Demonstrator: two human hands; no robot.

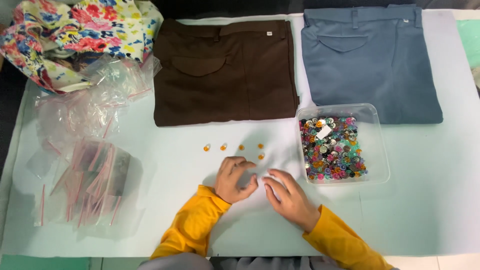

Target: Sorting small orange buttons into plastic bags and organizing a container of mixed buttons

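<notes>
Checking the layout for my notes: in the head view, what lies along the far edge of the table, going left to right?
Flowered cloth → folded brown trousers → folded blue trousers.

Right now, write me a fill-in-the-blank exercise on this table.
1. The small buttons lying loose above the left hand are ____ in colour.
2. The clear tub of mixed buttons sits beside the ____ hand.
3. The trousers next to the blue-grey trousers are ____.

Missing words: orange; right; brown
</notes>
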